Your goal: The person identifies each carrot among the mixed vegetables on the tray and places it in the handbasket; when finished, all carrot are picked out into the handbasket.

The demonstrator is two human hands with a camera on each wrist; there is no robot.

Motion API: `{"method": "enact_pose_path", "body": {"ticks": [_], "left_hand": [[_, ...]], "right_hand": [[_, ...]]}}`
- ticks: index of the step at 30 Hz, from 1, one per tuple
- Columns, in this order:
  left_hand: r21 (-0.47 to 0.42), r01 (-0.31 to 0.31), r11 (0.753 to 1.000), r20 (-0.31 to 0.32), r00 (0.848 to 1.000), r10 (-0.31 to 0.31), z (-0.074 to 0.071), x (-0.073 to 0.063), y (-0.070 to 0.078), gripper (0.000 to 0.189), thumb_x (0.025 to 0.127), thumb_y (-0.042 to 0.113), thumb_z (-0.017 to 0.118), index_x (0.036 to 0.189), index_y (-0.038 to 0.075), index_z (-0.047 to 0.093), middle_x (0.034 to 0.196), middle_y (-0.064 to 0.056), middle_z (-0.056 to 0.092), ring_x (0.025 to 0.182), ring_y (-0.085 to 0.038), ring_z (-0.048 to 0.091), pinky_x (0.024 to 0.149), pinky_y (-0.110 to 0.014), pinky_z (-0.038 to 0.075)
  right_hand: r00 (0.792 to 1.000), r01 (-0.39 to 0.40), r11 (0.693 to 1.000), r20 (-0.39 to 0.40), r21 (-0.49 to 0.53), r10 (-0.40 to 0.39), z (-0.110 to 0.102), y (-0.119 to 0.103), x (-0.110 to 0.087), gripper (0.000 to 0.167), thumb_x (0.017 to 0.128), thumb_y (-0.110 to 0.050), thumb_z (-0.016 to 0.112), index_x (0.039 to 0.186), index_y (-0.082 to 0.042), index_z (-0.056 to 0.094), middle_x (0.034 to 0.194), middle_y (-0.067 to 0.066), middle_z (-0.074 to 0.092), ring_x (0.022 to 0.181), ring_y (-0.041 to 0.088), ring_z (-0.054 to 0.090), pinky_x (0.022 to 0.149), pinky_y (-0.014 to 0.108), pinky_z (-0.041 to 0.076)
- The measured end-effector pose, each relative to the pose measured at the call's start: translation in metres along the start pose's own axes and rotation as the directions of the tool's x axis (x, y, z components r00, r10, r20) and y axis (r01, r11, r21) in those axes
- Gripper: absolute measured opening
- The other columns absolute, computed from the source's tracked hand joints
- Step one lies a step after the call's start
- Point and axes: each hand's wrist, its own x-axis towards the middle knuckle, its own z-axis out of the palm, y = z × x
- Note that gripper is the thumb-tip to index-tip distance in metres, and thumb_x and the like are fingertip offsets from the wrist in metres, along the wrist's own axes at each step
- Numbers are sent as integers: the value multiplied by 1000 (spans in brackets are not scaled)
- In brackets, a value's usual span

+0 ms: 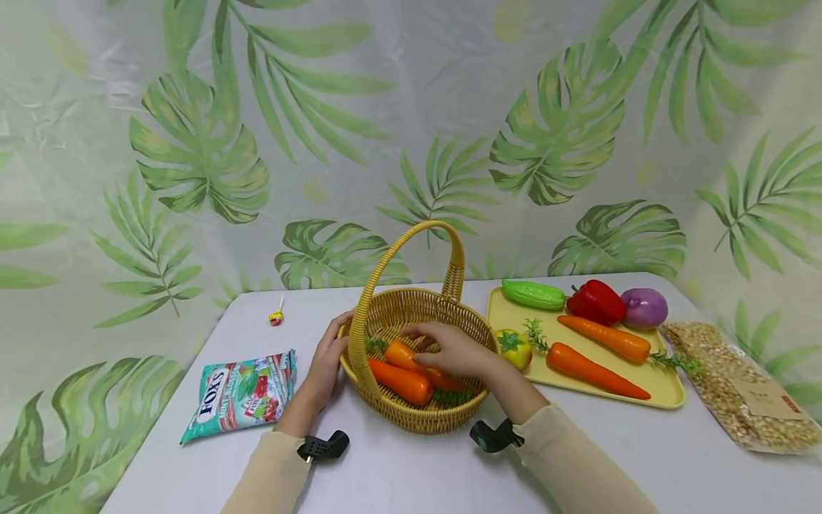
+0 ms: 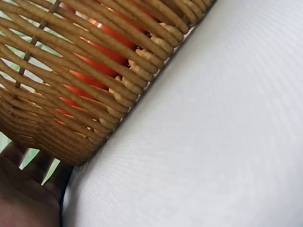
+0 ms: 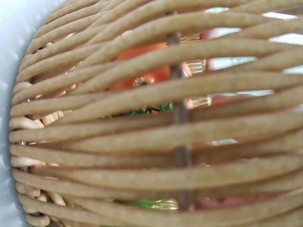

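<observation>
A yellow-brown wicker basket with a tall arched handle stands on the table, also close up in both wrist views. My left hand holds its left side, thumb at the rim and fingers along the outer wall. In the left wrist view those fingers partly pass out of sight behind the weave. Two orange carrots lie inside: a front carrot and a rear carrot. My right hand reaches over the right rim, fingers apart, thumb touching the rear carrot. The weave mostly hides this hand in the right wrist view.
A yellow tray at right bears two more carrots, a green gourd-like vegetable, a red bell pepper, a purple vegetable and a yellow-green fruit. A grain bag, candy bag and lollipop lie around.
</observation>
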Motion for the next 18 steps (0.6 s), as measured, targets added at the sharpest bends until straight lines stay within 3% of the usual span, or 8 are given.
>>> {"method": "enact_pose_path", "body": {"ticks": [6,13,18], "left_hand": [[-8,-9,1000,-2,1000,9,0,0,-2,48,100,17,35,147,29,42,160,5,35,154,-18,22,126,-49,15],[-12,-9,1000,-1,1000,9,0,0,-4,49,100,17,36,147,28,42,160,3,35,154,-20,22,126,-50,15],[-17,-11,1000,-3,1000,11,-1,1,-5,48,100,18,36,147,29,43,159,4,35,153,-19,23,126,-50,15]], "right_hand": [[997,17,1000,-75,23,-16,-1,-5,-1,45,96,-12,62,140,-10,54,135,14,62,117,31,63,99,47,53],[980,71,995,-181,-72,-83,-5,-6,-8,41,95,-12,63,136,-12,59,131,11,64,114,28,64,96,46,54],[973,75,993,-211,-86,-91,-12,-11,-18,41,95,-12,63,136,-14,59,132,9,64,115,28,64,95,46,55]]}}
